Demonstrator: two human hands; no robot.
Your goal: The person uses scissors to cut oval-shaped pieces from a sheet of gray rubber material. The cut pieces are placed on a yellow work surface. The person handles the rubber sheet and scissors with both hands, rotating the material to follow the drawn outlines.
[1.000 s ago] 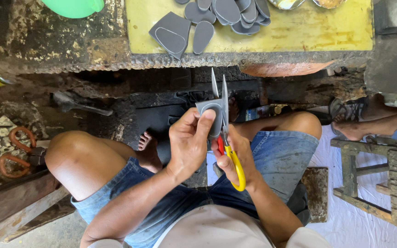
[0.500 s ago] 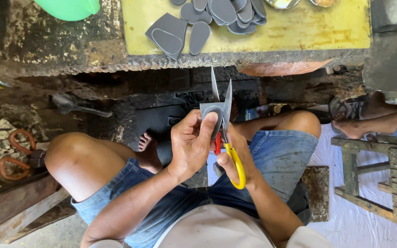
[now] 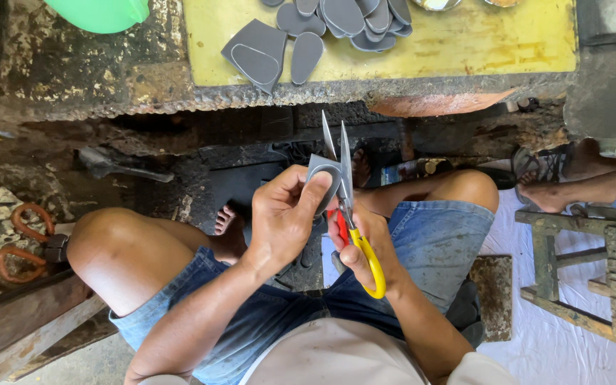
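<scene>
My left hand pinches a small grey rubber piece between thumb and fingers, above my lap. My right hand grips scissors with yellow and red handles; their steel blades point up and stand slightly apart around the piece's right edge. On the yellow board ahead lie several cut grey oval shapes and a larger grey sheet with an oval outline.
A green bowl sits at the top left on the rough dark bench. Orange-handled pliers lie at the left. Another person's sandalled foot and a wooden stool are at the right.
The scissor blades and the grey piece have shifted only slightly; both hands stay in nearly the same place above my lap.
</scene>
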